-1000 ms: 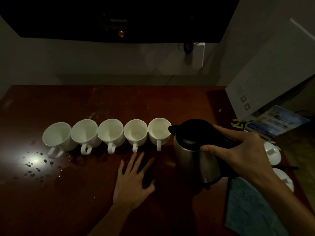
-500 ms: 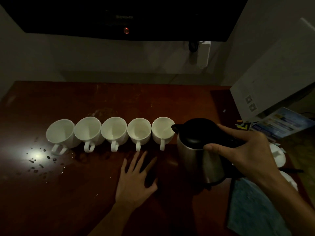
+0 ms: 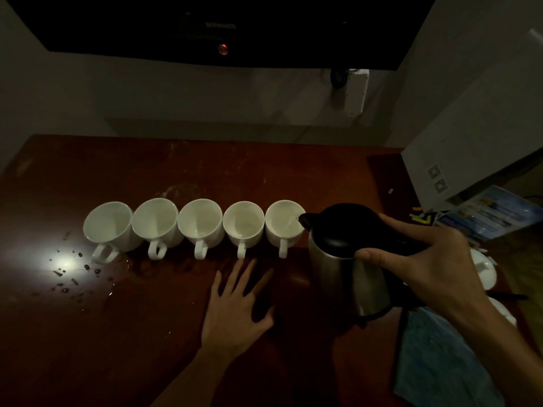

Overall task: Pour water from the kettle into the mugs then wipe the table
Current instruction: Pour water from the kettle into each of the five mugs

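Far to the left of the left hand [image 3: 235, 312], water drops [image 3: 69, 273] glint on the dark table [image 3: 147, 333] beside the first of five white mugs [image 3: 199, 226]. The mugs stand in a row just beyond that hand's fingertips, rims nearly touching, handles toward the person. They look like glazed china: light, hard, slick when wet, and apt to chip if knocked together, so each is best taken by its handle. The left hand lies flat on the table, fingers straight and spread, holding nothing.

To its right, the right hand [image 3: 423, 259] grips the black handle of the kettle [image 3: 349, 265], thumb curled round the near side. The kettle tilts left, its spout over the rim of the rightmost mug [image 3: 283, 223]. Steel-bodied and holding water, it is probably heavy and smooth, possibly hot, so the handle is the only sensible hold. Under the right forearm a blue cloth [image 3: 440, 362] lies at the table's edge, soft and limp, ready for wiping.
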`<state>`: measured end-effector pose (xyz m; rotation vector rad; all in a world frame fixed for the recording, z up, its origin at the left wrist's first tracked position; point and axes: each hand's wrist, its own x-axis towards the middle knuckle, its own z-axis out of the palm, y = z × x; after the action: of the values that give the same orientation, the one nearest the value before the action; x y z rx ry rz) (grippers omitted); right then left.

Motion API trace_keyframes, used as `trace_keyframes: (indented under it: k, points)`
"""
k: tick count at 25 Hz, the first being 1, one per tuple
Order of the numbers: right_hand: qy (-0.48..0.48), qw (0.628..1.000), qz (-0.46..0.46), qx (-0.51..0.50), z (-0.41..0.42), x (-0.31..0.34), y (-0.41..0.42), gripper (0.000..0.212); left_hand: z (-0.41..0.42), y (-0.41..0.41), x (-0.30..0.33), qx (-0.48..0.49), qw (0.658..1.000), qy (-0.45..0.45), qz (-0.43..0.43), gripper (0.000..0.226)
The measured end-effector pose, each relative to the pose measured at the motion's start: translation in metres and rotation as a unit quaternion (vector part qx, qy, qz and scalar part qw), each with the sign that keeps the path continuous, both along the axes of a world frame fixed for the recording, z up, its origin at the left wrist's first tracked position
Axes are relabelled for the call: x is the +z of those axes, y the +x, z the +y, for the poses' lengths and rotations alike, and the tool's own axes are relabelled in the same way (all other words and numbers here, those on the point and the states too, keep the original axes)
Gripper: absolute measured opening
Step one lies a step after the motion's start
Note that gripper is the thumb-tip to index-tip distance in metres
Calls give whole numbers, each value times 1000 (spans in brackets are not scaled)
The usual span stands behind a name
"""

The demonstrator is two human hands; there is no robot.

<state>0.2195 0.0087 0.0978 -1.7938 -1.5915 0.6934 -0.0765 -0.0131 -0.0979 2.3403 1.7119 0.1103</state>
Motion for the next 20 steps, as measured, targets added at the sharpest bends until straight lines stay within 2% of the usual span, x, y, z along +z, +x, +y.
trace_keyframes:
  k: [7, 13, 20]
  points:
    - [-3, 1000, -3, 4, 0, 2, -1, 95, 0, 0, -1, 0, 1000, 0, -7, 78]
    - [-11, 1000, -6, 3, 4, 2, -3, 86, 1, 0, -2, -5, 1000, 2, -5, 79]
    - [-16, 1000, -7, 7, 3, 5, -2, 91, 1, 1, -2, -1, 1000, 1, 0, 79]
